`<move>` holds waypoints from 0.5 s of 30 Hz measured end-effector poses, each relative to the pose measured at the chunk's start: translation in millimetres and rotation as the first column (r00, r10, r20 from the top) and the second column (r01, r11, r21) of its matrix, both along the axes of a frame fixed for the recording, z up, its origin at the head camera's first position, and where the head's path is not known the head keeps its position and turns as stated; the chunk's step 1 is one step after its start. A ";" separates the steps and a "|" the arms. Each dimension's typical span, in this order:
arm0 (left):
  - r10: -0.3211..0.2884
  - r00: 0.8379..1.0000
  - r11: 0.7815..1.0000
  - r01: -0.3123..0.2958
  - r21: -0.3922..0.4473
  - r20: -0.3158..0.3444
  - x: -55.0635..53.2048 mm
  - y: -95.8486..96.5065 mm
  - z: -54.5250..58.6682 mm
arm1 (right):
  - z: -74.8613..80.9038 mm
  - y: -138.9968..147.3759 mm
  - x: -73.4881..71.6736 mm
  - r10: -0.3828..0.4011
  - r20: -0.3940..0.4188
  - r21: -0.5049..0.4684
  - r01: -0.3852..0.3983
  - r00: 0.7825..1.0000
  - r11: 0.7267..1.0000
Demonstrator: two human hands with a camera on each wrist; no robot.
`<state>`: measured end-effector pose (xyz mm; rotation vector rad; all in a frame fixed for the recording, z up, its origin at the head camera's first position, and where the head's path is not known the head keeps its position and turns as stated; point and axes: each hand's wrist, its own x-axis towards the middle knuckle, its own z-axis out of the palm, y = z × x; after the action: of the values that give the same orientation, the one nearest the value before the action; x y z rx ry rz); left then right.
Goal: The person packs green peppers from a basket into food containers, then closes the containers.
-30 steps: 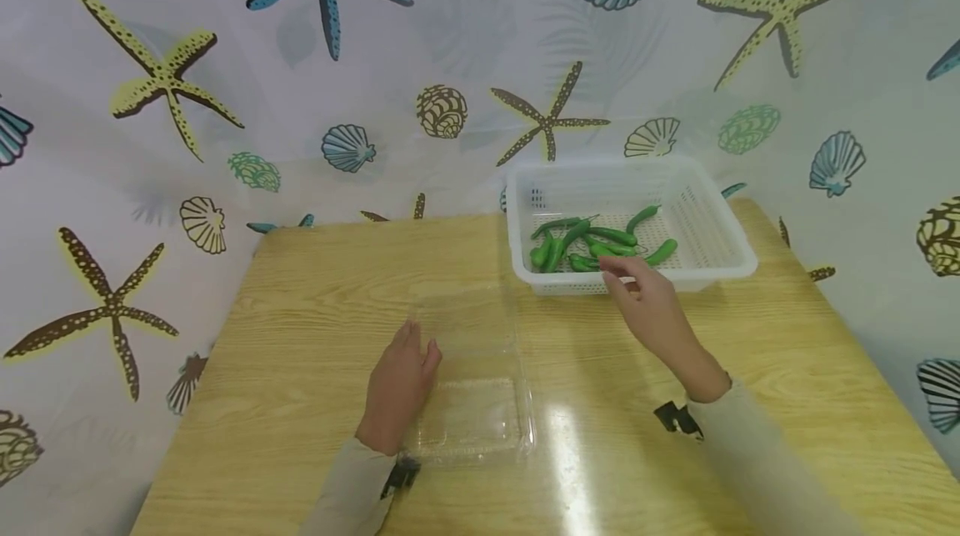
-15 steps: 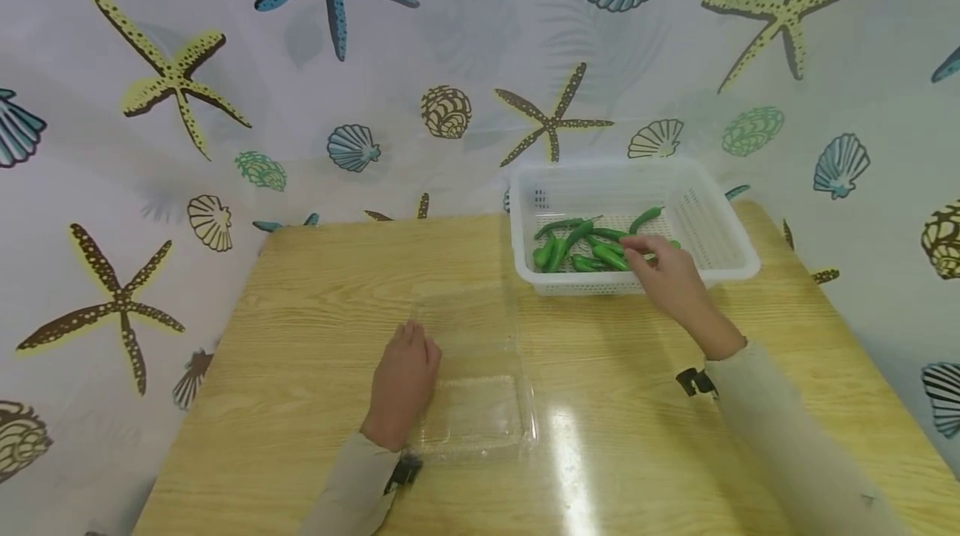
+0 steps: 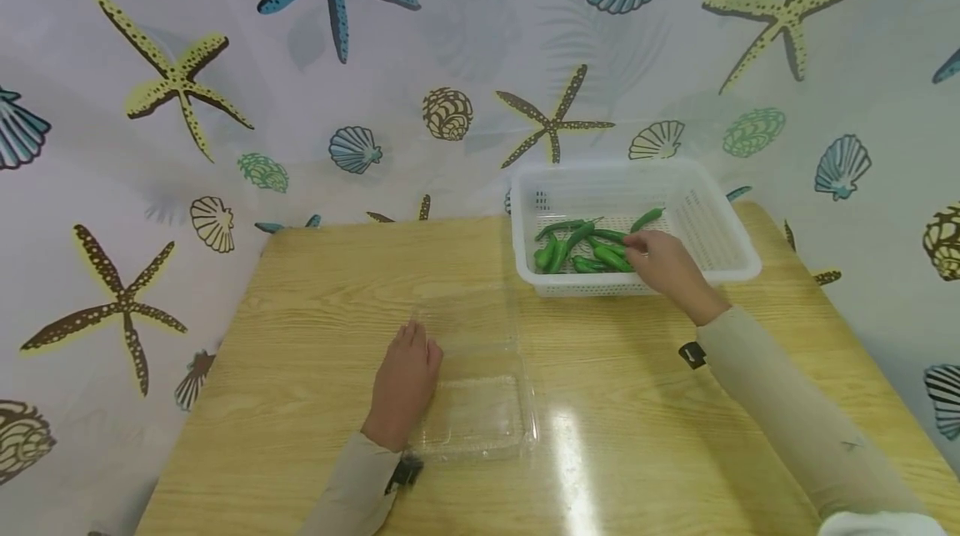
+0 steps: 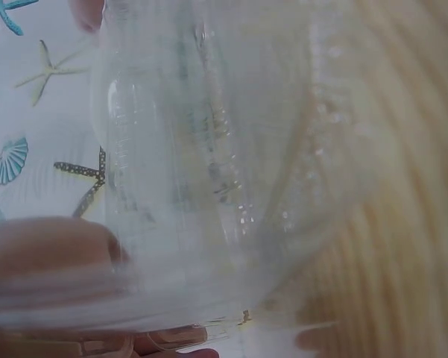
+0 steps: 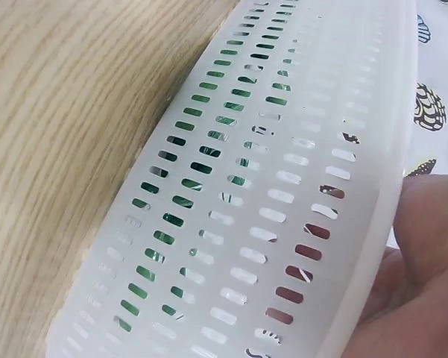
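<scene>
My left hand (image 3: 405,386) grips the left edge of a clear plastic clamshell container (image 3: 480,413), which lies with its lid folded back on the table. In the left wrist view, the see-through wall of this container (image 4: 171,164) fills the middle, with fingers near it. My right hand (image 3: 667,265) reaches over the front rim of a white slotted basket (image 3: 551,278), fingertips down among the green chili peppers (image 3: 579,236). From the right wrist, the basket wall (image 5: 283,179) hides the fingertips, and I cannot tell whether they hold a pepper.
Both the container and the basket stand on a wood-grain table (image 3: 330,286). The basket is at the back right, close to a white curtain (image 3: 420,36) printed with starfish and shells. One pepper (image 3: 647,219) lies apart at the basket's rear.
My right hand has moved to the right along the basket's front rim and down into it, over the peppers at the right. My left hand stays at the container's edge.
</scene>
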<state>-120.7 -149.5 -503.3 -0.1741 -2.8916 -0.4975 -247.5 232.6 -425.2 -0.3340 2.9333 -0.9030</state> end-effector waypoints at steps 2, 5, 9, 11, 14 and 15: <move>0.001 1.000 1.000 -0.001 0.003 -0.001 0.0 0.0 -0.3 | -0.7 -1.4 -4.8 -0.006 0.033 0.044 0.005 0.999 0.999; -0.002 1.000 1.000 0.002 0.001 -0.005 0.4 -0.1 -1.9 | -1.8 -4.5 -9.9 -0.034 0.065 0.084 0.029 0.997 0.996; 0.008 1.000 1.000 -0.008 0.007 0.023 0.6 0.3 -3.5 | -3.7 -7.3 -15.2 -0.080 0.074 0.100 0.072 0.994 0.992; 0.013 0.999 1.000 -0.013 0.013 0.031 0.7 0.5 -3.1 | -4.2 -8.5 -17.4 -0.089 0.077 0.103 0.081 0.993 0.991; 0.001 1.000 1.000 -0.001 0.011 0.007 1.2 0.4 -2.3 | -4.0 -10.8 -20.8 -0.085 0.079 0.118 0.076 0.993 0.990; -0.005 1.000 1.000 0.005 0.010 -0.010 1.4 0.3 -2.0 | -3.7 -11.8 -21.9 -0.080 0.080 0.122 0.070 0.994 0.990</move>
<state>-119.3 -149.2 -505.3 -0.1819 -2.8797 -0.5103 -269.4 220.8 -428.9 -0.1753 2.9219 -0.7257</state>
